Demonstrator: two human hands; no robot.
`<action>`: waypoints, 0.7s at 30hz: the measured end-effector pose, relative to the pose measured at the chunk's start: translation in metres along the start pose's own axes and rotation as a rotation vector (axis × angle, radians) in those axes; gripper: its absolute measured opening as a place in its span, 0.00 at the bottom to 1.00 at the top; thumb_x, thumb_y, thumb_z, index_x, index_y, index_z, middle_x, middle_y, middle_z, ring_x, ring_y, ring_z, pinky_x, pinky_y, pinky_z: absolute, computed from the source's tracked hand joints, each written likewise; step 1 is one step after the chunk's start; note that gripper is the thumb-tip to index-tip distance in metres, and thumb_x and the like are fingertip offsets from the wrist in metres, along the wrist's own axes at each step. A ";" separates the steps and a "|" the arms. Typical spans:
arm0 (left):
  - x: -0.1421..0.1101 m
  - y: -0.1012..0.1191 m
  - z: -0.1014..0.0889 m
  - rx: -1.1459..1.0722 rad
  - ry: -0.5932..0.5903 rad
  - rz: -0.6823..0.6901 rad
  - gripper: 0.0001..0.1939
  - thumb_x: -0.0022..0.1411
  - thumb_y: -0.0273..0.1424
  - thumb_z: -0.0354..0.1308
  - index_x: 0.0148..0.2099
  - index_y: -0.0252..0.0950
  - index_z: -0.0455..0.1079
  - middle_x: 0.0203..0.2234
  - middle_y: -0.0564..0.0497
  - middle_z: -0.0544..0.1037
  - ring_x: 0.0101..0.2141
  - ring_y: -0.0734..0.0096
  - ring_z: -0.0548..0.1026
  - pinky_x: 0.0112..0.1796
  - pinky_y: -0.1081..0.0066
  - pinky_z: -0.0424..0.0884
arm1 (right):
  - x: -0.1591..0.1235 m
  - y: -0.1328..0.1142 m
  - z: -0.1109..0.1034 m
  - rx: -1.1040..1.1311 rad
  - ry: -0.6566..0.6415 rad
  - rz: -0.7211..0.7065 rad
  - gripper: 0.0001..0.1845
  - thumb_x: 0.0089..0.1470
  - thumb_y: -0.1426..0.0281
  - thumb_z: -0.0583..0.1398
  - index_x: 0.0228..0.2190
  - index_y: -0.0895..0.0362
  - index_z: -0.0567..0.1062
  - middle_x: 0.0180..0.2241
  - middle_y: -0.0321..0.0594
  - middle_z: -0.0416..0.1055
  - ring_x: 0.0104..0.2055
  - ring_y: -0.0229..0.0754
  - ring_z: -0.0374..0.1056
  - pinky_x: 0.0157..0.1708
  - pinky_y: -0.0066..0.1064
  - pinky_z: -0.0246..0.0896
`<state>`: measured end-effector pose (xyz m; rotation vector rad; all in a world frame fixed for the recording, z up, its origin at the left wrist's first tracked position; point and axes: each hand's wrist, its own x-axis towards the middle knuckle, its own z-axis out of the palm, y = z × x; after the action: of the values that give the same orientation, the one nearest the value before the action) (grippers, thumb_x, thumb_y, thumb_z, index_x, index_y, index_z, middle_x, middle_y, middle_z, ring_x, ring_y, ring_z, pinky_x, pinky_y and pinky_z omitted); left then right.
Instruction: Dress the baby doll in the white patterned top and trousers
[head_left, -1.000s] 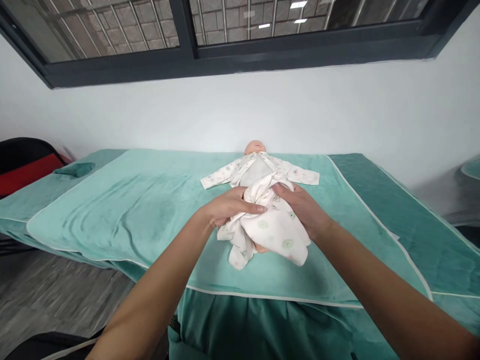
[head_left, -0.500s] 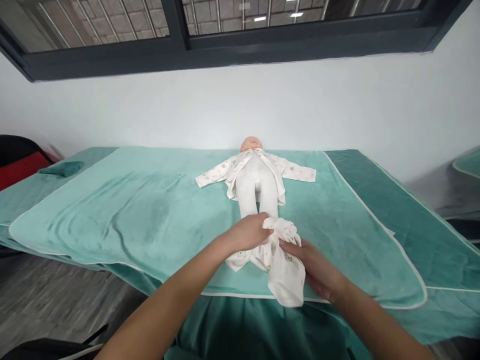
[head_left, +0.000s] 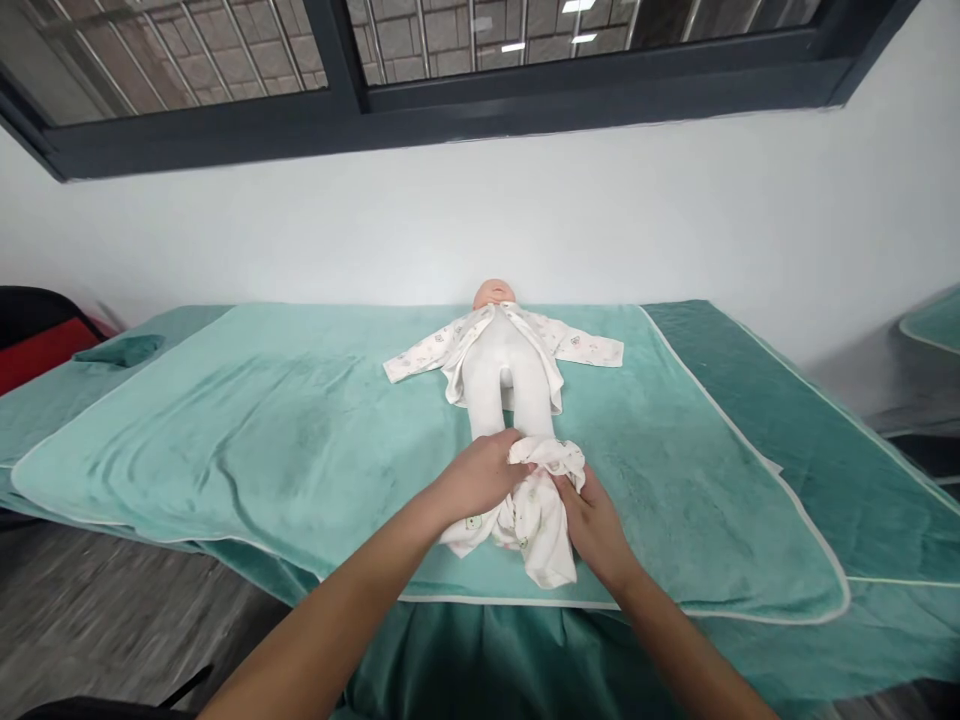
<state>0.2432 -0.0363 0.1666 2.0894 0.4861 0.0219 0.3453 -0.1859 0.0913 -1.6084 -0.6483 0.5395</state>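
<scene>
A baby doll point(head_left: 517, 375) with a white cloth body lies on its back, head toward the wall, wearing an unfastened white patterned jacket point(head_left: 589, 347) with both sleeves spread out. White patterned baby pants point(head_left: 547, 535) are bunched around the ends of its legs. My left hand point(head_left: 484, 475) is closed on the gathered cloth between the legs. On the other side, my right hand point(head_left: 596, 520) pinches the same pants around the doll's leg on the right. The doll's feet are hidden in the cloth and behind my hands.
A light green blanket point(head_left: 300, 400) with white piping covers the bed, over a darker green cover point(head_left: 847, 450). The white wall point(head_left: 375, 220) and a dark window frame point(head_left: 525, 112) stand behind. A black and red chair point(head_left: 45, 345) is at the left.
My right hand has moved left and slightly up, drawing the bunched pants closer to the doll's leg. My left hand keeps its grip. The view has shifted slightly.
</scene>
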 end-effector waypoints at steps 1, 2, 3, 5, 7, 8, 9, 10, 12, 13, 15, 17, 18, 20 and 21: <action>-0.001 0.000 0.001 -0.058 0.009 0.004 0.12 0.64 0.41 0.56 0.44 0.38 0.71 0.42 0.47 0.80 0.43 0.56 0.76 0.42 0.63 0.68 | 0.004 0.001 0.002 -0.012 0.029 -0.033 0.21 0.60 0.51 0.57 0.47 0.52 0.73 0.49 0.45 0.75 0.54 0.54 0.68 0.55 0.45 0.61; -0.001 0.000 0.001 -0.131 0.006 0.014 0.14 0.64 0.41 0.56 0.45 0.38 0.72 0.44 0.47 0.80 0.45 0.56 0.76 0.44 0.63 0.69 | 0.007 0.002 0.004 -0.015 0.053 -0.055 0.20 0.60 0.52 0.57 0.45 0.52 0.73 0.47 0.44 0.76 0.52 0.54 0.68 0.54 0.45 0.62; -0.002 -0.001 0.002 -0.213 -0.006 0.024 0.15 0.64 0.42 0.56 0.47 0.39 0.72 0.46 0.47 0.80 0.47 0.56 0.76 0.45 0.63 0.69 | 0.011 0.002 0.006 -0.015 0.079 -0.070 0.18 0.59 0.52 0.57 0.42 0.52 0.72 0.44 0.43 0.76 0.50 0.54 0.69 0.51 0.44 0.62; -0.002 -0.003 0.001 -0.366 -0.052 0.029 0.18 0.65 0.44 0.57 0.51 0.39 0.73 0.49 0.47 0.80 0.49 0.56 0.76 0.48 0.62 0.70 | 0.020 0.003 0.009 -0.020 0.118 -0.087 0.16 0.58 0.52 0.57 0.39 0.51 0.70 0.38 0.41 0.75 0.44 0.52 0.69 0.46 0.43 0.63; 0.000 -0.004 -0.005 -0.463 -0.108 0.017 0.19 0.65 0.44 0.58 0.52 0.39 0.73 0.50 0.46 0.80 0.51 0.55 0.76 0.50 0.61 0.70 | 0.028 0.001 0.010 -0.042 0.132 -0.111 0.15 0.56 0.53 0.58 0.37 0.51 0.69 0.35 0.40 0.74 0.39 0.51 0.69 0.42 0.41 0.62; 0.002 -0.004 -0.010 -0.492 -0.144 0.010 0.20 0.64 0.44 0.60 0.52 0.39 0.74 0.50 0.46 0.79 0.51 0.56 0.76 0.51 0.61 0.70 | 0.032 -0.001 0.009 -0.057 0.127 -0.125 0.15 0.55 0.54 0.58 0.37 0.52 0.68 0.34 0.40 0.74 0.38 0.50 0.68 0.41 0.41 0.62; 0.004 -0.004 -0.017 -0.508 -0.193 0.001 0.21 0.62 0.44 0.62 0.53 0.39 0.74 0.51 0.46 0.79 0.52 0.56 0.76 0.51 0.62 0.70 | 0.037 -0.003 0.007 -0.073 0.121 -0.138 0.15 0.55 0.55 0.58 0.36 0.52 0.68 0.33 0.40 0.74 0.37 0.50 0.68 0.40 0.40 0.62; 0.007 -0.004 -0.025 -0.514 -0.254 -0.005 0.22 0.60 0.43 0.64 0.53 0.39 0.74 0.51 0.45 0.79 0.52 0.56 0.76 0.51 0.62 0.70 | 0.041 -0.004 0.005 -0.086 0.111 -0.151 0.15 0.54 0.55 0.58 0.36 0.53 0.68 0.33 0.40 0.73 0.36 0.50 0.68 0.39 0.40 0.62; 0.013 -0.003 -0.041 -0.493 -0.400 -0.019 0.25 0.56 0.40 0.69 0.54 0.39 0.74 0.51 0.45 0.79 0.51 0.57 0.76 0.49 0.63 0.71 | 0.051 -0.006 0.000 -0.093 0.095 -0.178 0.15 0.52 0.56 0.58 0.36 0.53 0.68 0.33 0.41 0.74 0.36 0.51 0.68 0.40 0.40 0.62; 0.017 -0.002 -0.048 -0.473 -0.466 -0.023 0.26 0.53 0.38 0.71 0.54 0.38 0.74 0.50 0.45 0.79 0.50 0.57 0.76 0.48 0.64 0.72 | 0.056 -0.006 -0.002 -0.089 0.083 -0.187 0.15 0.51 0.56 0.59 0.36 0.52 0.68 0.34 0.41 0.74 0.38 0.52 0.69 0.41 0.41 0.62; 0.026 0.001 -0.057 -0.410 -0.499 -0.011 0.26 0.51 0.35 0.71 0.52 0.38 0.74 0.48 0.45 0.79 0.49 0.57 0.76 0.46 0.64 0.72 | 0.066 -0.005 -0.006 -0.073 0.074 -0.198 0.15 0.51 0.55 0.60 0.36 0.51 0.69 0.36 0.42 0.74 0.40 0.53 0.69 0.43 0.42 0.63; 0.034 0.005 -0.060 -0.297 -0.342 0.019 0.19 0.52 0.34 0.68 0.47 0.37 0.75 0.43 0.48 0.79 0.46 0.57 0.77 0.43 0.65 0.72 | 0.073 -0.003 -0.008 -0.043 0.041 -0.167 0.15 0.52 0.54 0.60 0.36 0.51 0.70 0.38 0.43 0.75 0.42 0.53 0.69 0.44 0.42 0.64; 0.037 0.007 -0.058 -0.224 -0.217 0.035 0.15 0.53 0.34 0.65 0.44 0.37 0.74 0.41 0.49 0.79 0.44 0.58 0.77 0.41 0.66 0.71 | 0.076 -0.002 -0.009 -0.015 0.019 -0.135 0.16 0.52 0.53 0.60 0.37 0.51 0.71 0.38 0.43 0.75 0.42 0.52 0.69 0.44 0.41 0.64; 0.041 0.013 -0.053 -0.084 0.021 0.057 0.09 0.54 0.33 0.61 0.39 0.37 0.73 0.36 0.50 0.78 0.40 0.59 0.76 0.38 0.67 0.68 | 0.078 -0.001 -0.009 0.095 -0.062 -0.053 0.19 0.52 0.53 0.62 0.40 0.52 0.73 0.40 0.42 0.76 0.44 0.51 0.70 0.45 0.38 0.65; 0.041 0.016 -0.049 -0.042 0.100 0.058 0.08 0.54 0.32 0.60 0.38 0.37 0.72 0.35 0.51 0.77 0.39 0.59 0.75 0.37 0.67 0.67 | 0.077 -0.001 -0.009 0.174 -0.110 -0.011 0.21 0.51 0.53 0.63 0.41 0.53 0.74 0.40 0.41 0.77 0.45 0.50 0.71 0.46 0.38 0.66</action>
<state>0.2760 0.0107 0.1991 2.0679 0.4814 0.1692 0.4079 -0.1398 0.0949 -1.4188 -0.6723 0.6620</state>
